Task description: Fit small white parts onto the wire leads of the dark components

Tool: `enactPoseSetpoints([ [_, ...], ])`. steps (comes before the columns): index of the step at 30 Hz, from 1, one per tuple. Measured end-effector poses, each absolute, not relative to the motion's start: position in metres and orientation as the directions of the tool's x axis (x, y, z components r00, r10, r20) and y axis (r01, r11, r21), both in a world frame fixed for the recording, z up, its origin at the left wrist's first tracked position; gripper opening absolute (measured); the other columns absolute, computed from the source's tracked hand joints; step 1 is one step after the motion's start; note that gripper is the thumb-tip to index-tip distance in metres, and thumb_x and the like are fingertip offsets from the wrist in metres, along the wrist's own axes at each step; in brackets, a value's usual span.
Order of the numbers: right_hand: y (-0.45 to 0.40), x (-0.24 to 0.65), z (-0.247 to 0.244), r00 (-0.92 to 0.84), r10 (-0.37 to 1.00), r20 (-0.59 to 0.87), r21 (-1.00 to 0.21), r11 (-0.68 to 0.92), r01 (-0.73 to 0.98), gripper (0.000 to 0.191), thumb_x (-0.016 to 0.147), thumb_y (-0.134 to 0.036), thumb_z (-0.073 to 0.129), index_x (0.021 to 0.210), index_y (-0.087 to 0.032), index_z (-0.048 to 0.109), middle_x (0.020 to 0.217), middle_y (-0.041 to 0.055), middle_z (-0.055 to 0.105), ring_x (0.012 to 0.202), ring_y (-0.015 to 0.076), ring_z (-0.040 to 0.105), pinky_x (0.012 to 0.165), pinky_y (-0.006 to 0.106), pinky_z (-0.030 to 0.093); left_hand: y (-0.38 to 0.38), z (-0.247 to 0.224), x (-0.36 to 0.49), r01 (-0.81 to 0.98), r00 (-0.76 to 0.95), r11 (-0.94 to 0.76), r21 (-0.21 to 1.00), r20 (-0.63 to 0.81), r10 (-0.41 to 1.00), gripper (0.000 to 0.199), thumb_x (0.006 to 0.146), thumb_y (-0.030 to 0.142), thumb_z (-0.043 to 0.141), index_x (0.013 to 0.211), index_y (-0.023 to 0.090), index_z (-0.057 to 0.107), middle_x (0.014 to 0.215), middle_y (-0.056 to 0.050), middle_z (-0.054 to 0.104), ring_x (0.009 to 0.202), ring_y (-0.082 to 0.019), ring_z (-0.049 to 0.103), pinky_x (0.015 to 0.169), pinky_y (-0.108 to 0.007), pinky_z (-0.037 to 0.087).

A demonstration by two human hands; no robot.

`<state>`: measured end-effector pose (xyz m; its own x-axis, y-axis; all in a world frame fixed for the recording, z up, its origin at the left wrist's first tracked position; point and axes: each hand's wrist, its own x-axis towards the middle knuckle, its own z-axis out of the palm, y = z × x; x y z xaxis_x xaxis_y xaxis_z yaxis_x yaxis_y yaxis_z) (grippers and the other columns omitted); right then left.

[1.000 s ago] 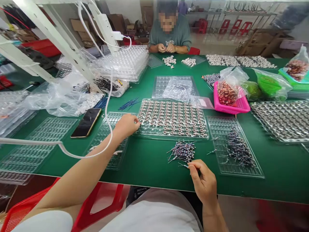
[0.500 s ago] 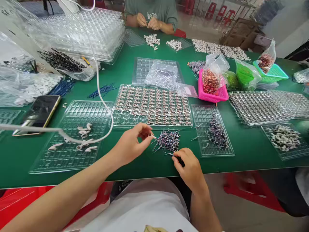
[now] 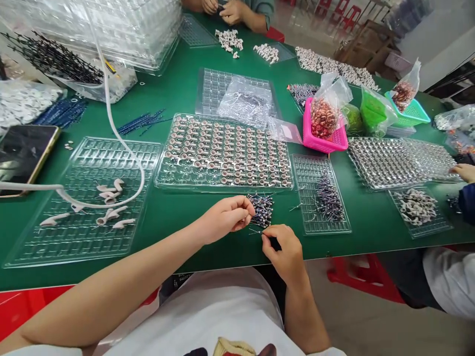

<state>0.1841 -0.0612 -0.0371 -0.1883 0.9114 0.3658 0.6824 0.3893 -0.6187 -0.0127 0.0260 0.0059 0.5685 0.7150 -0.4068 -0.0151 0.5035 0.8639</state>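
On the green table, a pile of small dark parts with thin wire leads lies in front of me. My left hand is at the pile's left side, its fingers closed; what they pinch is hidden. Just below the pile, my right hand pinches a small wired part between thumb and forefinger, its leads pointing left. Behind the pile, a clear tray holds rows of small parts with round ends. White curved pieces rest on another clear tray at the left.
A white cable loops over the left tray beside a phone. To the right are a tray with more wired parts and a pink basket. One person's hands show at the far side, another person's hand at the right edge.
My left hand has moved right, closer to the pile, and the white piece at its fingertips is no longer visible. The view has shifted, and a person's hand has appeared at the right.
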Motion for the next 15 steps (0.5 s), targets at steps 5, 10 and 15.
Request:
enactPoseSetpoints([
  [5,-0.0567,0.1765,-0.0316,-0.147,0.850,0.506,-0.662,0.491,0.566,0.030,0.083,0.000,0.063,0.104,-0.023,0.059,0.089,0.0026,0.069,0.082,0.0163,0.064,0.074,0.034,0.053,0.0240,0.0078,-0.0169,0.163,0.530,0.262,0.951,-0.308,0.790,0.020,0.084,0.032,0.051,0.087,0.015,0.062,0.061,0.004,0.046,0.057,-0.011,0.039,0.054,-0.024,0.031],
  [10,-0.0539,0.1744,-0.0311,-0.119,0.794,0.596,-0.629,0.554,0.546,0.043,0.081,0.004,0.065,0.113,-0.023,0.059,0.096,0.0051,0.070,0.089,0.0179,0.066,0.076,0.036,0.057,0.0237,0.0142,-0.0170,0.305,0.630,0.171,0.937,-0.333,0.702,0.034,0.086,0.047,0.056,0.084,0.015,0.066,0.073,0.001,0.056,0.069,-0.015,0.047,0.063,-0.026,0.036],
  [15,-0.0541,0.1749,-0.0349,-0.093,0.775,0.625,-0.616,0.562,0.552,0.047,0.080,0.004,0.066,0.116,-0.024,0.059,0.097,0.0055,0.071,0.088,0.0184,0.067,0.074,0.037,0.058,0.0254,0.0141,-0.0172,0.306,0.665,0.207,0.929,-0.365,0.651,0.029,0.083,0.042,0.059,0.078,0.014,0.065,0.072,0.001,0.056,0.069,-0.014,0.047,0.064,-0.025,0.037],
])
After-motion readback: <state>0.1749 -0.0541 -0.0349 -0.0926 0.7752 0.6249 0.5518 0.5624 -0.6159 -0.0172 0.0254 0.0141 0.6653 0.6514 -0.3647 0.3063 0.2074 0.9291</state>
